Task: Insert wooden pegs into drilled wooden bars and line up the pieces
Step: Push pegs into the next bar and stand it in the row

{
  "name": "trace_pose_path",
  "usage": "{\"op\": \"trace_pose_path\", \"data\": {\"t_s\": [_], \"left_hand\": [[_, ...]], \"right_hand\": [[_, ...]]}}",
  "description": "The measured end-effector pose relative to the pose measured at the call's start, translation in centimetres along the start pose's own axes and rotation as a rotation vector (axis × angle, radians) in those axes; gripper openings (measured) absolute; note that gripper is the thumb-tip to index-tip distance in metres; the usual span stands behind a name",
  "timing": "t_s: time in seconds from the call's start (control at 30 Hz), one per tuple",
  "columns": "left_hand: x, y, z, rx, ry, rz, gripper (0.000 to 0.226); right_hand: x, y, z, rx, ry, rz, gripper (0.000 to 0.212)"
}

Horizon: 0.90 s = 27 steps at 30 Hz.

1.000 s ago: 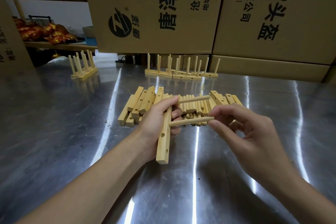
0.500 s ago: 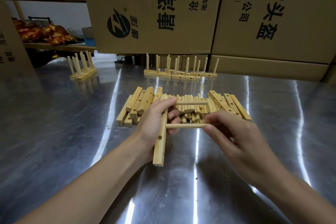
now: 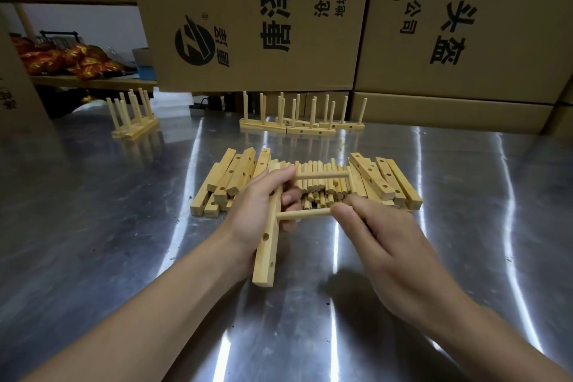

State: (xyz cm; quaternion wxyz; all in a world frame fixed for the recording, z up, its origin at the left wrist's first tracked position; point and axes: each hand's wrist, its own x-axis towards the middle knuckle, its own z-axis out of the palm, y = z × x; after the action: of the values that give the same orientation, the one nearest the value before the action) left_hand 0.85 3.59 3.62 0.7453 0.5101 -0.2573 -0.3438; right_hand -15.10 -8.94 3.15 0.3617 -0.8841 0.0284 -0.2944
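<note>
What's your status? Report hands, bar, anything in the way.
Left hand grips bar, first peg in. Right hand pinches second peg, tip at bar. Pile behind, not blocking.

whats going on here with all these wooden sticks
A person is fitting wooden pegs into a drilled wooden bar. The left hand grips the bar, which carries an upper peg near its far end. The right hand pinches a second peg whose tip meets the bar's side lower down. Behind them, loose bars and loose pegs lie piled on the steel table, and finished pegged bars stand further back.
</note>
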Motion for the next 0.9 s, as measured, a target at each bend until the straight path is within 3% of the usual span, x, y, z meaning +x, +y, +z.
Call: {"op": "trace_pose_path", "data": {"t_s": [0.1,0.23,0.33,0.47,0.53,0.63,0.77,0.9], "left_hand": [[0.0,0.1,-0.1,-0.017,-0.019,0.01,0.024],[-0.1,0.0,0.1,0.02,-0.014,0.001,0.023],[-0.2,-0.1,0.1,0.03,-0.027,-0.001,0.023],[0.0,0.0,-0.1,0.009,-0.015,-0.028,0.025],[0.0,0.0,-0.2,-0.012,-0.028,-0.07,0.026],[0.0,-0.2,-0.2,0.0,-0.042,-0.077,0.024],[-0.1,-0.4,0.1,0.033,-0.081,-0.048,0.025],[0.0,-0.2,-0.1,0.022,-0.096,-0.039,0.026]], "right_hand": [[0.0,0.2,-0.1,0.194,-0.072,0.147,0.058],[0.1,0.3,-0.2,0.066,-0.006,0.043,0.046],[0.0,0.2,0.2,0.142,-0.023,0.123,0.055],[-0.1,0.1,0.1,-0.115,-0.043,-0.035,0.042],[-0.3,0.1,0.3,-0.044,-0.036,-0.02,0.048],[0.0,0.2,0.1,0.175,-0.139,0.173,0.061],[0.0,0.0,-0.3,-0.048,-0.017,0.008,0.047],[0.0,-0.1,0.7,0.185,-0.062,0.134,0.058]]}}
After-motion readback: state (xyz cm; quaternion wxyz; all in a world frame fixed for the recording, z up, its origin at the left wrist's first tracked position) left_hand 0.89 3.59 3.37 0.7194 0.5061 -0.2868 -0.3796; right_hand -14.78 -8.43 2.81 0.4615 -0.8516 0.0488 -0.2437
